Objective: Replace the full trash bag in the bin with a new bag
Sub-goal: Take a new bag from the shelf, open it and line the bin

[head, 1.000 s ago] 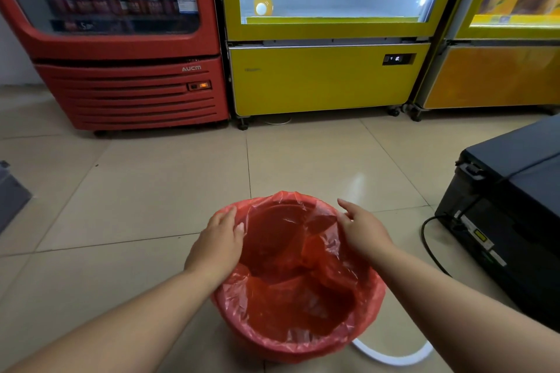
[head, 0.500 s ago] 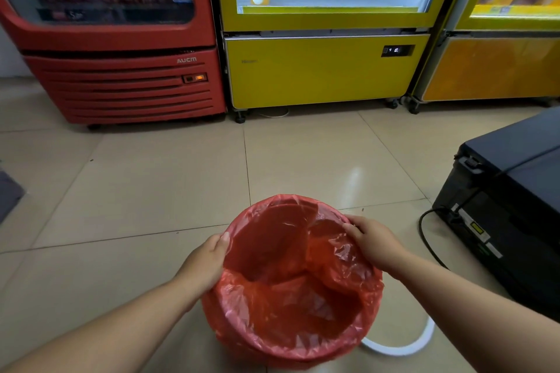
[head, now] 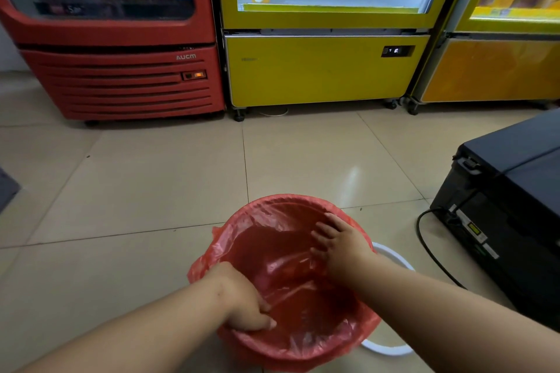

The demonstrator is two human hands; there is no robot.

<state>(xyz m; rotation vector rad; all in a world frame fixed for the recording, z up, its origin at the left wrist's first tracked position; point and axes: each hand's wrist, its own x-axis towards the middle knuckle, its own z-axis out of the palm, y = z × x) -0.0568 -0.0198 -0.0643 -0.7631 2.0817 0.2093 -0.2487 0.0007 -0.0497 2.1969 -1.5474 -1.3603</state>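
Note:
A red plastic trash bag (head: 272, 218) lines a round bin on the tiled floor, its edge folded over the rim so the bin itself is hidden. My left hand (head: 242, 303) reaches inside at the near left wall, fingers pressed down against the film. My right hand (head: 339, 242) lies inside at the right, fingers spread flat on the bag's wall. Neither hand grips anything that I can see. The bag looks empty inside.
A white ring (head: 391, 254) lies on the floor behind the bin's right side. A black machine (head: 509, 209) with a cable (head: 424, 239) stands at the right. A red cooler (head: 121, 70) and two yellow coolers (head: 318, 70) line the far wall.
Both hands have moved from the bag's rim down into the bin and now press the film against its inner walls. The bag sits fuller and smoother against the bin.

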